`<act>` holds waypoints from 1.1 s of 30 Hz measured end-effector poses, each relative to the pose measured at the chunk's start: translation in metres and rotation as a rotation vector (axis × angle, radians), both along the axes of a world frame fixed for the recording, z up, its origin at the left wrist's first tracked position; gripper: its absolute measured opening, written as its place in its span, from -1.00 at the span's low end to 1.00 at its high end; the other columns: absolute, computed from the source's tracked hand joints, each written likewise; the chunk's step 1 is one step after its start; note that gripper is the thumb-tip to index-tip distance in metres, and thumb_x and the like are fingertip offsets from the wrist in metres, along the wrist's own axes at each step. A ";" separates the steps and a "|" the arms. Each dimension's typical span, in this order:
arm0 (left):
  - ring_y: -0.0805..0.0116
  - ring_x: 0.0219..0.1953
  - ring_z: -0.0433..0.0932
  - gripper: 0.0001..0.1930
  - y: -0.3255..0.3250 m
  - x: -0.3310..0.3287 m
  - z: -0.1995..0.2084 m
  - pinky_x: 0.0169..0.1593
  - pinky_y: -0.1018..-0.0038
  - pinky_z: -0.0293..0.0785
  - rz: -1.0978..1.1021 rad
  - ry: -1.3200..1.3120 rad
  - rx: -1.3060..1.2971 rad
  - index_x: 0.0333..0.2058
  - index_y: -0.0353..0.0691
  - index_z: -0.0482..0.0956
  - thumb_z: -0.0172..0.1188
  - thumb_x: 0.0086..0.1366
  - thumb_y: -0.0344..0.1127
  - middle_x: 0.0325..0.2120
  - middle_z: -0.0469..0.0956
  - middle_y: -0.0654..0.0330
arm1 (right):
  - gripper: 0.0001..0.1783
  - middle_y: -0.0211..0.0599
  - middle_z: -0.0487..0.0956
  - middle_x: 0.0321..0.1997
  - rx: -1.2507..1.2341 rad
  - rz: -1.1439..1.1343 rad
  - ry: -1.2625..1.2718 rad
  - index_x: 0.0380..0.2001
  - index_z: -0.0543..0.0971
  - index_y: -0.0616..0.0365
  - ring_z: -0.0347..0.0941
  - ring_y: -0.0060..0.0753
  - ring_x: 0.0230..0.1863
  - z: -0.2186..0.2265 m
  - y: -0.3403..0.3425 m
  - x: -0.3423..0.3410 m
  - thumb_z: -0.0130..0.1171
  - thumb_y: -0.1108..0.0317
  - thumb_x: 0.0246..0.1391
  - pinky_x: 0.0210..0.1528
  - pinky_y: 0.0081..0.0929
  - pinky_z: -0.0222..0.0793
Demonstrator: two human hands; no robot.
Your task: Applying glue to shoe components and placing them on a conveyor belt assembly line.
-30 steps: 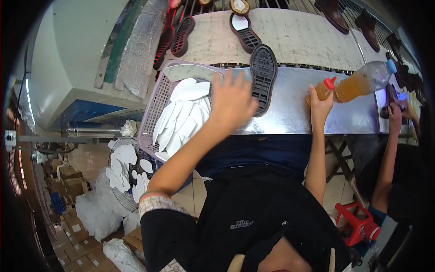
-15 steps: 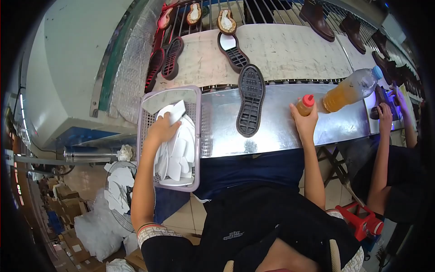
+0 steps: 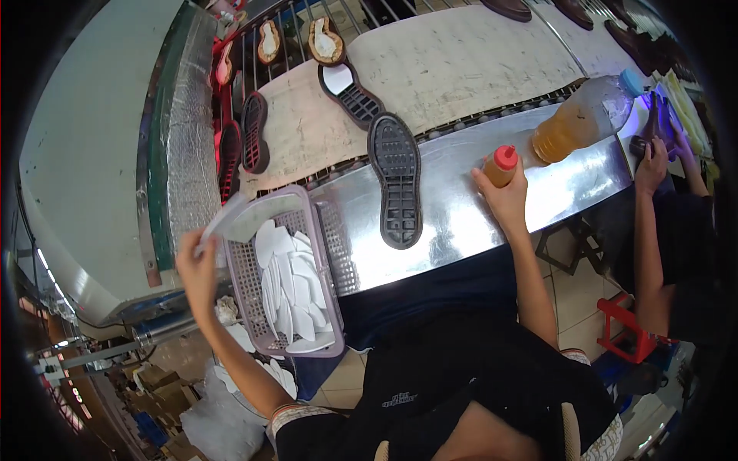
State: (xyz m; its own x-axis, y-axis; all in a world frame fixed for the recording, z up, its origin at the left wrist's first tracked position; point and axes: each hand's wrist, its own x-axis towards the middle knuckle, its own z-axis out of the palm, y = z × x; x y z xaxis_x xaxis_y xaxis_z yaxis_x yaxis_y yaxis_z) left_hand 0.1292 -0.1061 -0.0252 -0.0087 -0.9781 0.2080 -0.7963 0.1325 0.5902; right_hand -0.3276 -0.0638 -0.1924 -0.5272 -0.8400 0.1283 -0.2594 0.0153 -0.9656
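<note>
My left hand [image 3: 198, 265], raised at the left side of a lilac-grey plastic basket [image 3: 322, 261], pinches a thin white pad [image 3: 225, 219] blurred by motion. Several similar white pads [image 3: 298, 280] lie heaped in the basket. My right hand [image 3: 508, 201] is wrapped around a small squeeze bottle [image 3: 500, 170] with a red nozzle cap and amber contents, over the metal table. Between the hands, a black shoe sole [image 3: 398, 184] lies on the table, its toe end resting near another black sole [image 3: 350, 94] that has a white pad in its heel.
A large bottle [image 3: 573, 127] of amber liquid lies tilted beyond my right hand. Past the metal table [image 3: 453, 207] runs a pale conveyor belt [image 3: 461, 69] with soles. A machine housing [image 3: 84, 146] stands left. Another person's hand [image 3: 652, 165] works at the right.
My left hand has lifted a white pad out of the basket and moved left with it. My right hand still holds the squeeze bottle. The whole view has turned and shifted.
</note>
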 end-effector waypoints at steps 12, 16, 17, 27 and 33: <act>0.38 -0.32 0.48 -0.67 -0.168 -0.224 -0.084 -0.16 0.47 0.39 -1.071 -0.288 0.523 -0.09 -0.28 0.51 0.12 0.11 -0.46 -0.32 0.57 0.12 | -0.22 0.07 0.49 -0.17 -0.047 -0.028 -0.005 -0.01 0.16 0.25 0.48 -0.12 -0.14 -0.007 -0.006 0.007 0.40 0.22 -0.20 -0.11 -0.34 0.37; 0.34 -0.33 0.52 -0.58 -0.154 -0.248 -0.108 -0.19 0.46 0.43 -0.886 -0.173 0.194 -0.07 -0.26 0.46 0.20 0.03 -0.43 -0.34 0.57 0.07 | -0.23 0.11 0.45 -0.14 -0.055 -0.061 0.035 -0.04 0.13 0.28 0.45 -0.09 -0.12 0.003 0.001 0.010 0.39 0.21 -0.19 -0.08 -0.31 0.35; 0.31 -0.31 0.55 -0.55 -0.143 -0.248 -0.113 -0.18 0.44 0.45 -0.709 -0.081 0.200 -0.08 -0.29 0.45 0.23 -0.01 -0.42 -0.31 0.58 0.04 | -0.24 0.11 0.43 -0.14 -0.057 -0.030 0.100 -0.06 0.11 0.30 0.44 -0.08 -0.12 -0.002 0.002 0.010 0.38 0.22 -0.18 -0.08 -0.30 0.34; 0.46 -0.43 0.28 -0.45 0.073 -0.186 -0.090 -0.44 0.57 0.29 -0.187 1.755 0.416 0.16 -0.34 0.14 -0.15 0.34 -0.06 -0.31 0.31 0.27 | -0.41 0.01 0.48 -0.24 -0.040 0.383 0.058 -0.16 0.25 0.30 0.46 -0.16 -0.20 0.025 0.008 0.003 0.36 0.33 -0.19 -0.13 -0.36 0.36; 0.35 -0.36 0.28 -0.37 0.112 -0.186 -0.087 -0.35 0.48 0.30 -0.054 1.977 0.442 0.16 -0.37 0.12 -0.10 0.20 -0.08 -0.21 0.32 0.09 | -0.45 -0.14 0.53 -0.27 -0.142 0.929 0.497 -0.17 0.41 0.21 0.50 -0.24 -0.22 0.137 -0.006 0.025 0.34 0.39 -0.33 -0.16 -0.41 0.38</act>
